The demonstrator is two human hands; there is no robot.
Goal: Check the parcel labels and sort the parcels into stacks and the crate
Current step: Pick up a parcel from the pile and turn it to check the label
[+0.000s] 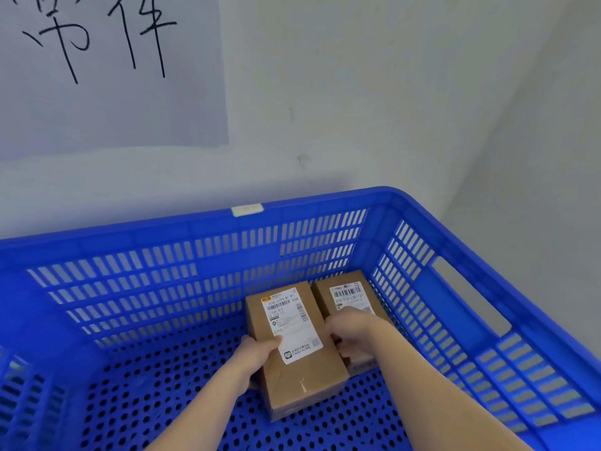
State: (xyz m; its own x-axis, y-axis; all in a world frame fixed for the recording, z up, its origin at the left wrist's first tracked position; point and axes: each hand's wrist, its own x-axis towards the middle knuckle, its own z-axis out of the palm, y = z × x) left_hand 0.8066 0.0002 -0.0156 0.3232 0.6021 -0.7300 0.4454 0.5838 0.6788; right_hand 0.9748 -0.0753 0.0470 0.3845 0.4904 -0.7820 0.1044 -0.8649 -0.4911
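**Crate** [325,206]: blue, with slotted walls and a perforated floor. Both our arms reach down into it.

**Near parcel** [302,382]: brown carton lying on the crate floor toward the far right corner, label [289,323] upward.

**Left grip** [257,356]: clasps the carton's left edge, thumb on the label.

**Right grip** [351,333]: curled over the carton's right edge, at the seam with its neighbour.

**Second parcel** [325,301]: label up, just beside the first and close to the right wall. Our right grip partly hides it.

**Step in hand, as we judge:** seating a checked parcel in the crate.

**Next move:** let go with both grips and lift clear. The right fingers must leave the narrow seam without dragging either carton askew.

**Surroundings:** a handwritten paper sheet [113,92] on the wall and a small white tag [247,209] on the rim.

**In the way:** the second parcel and the right wall.
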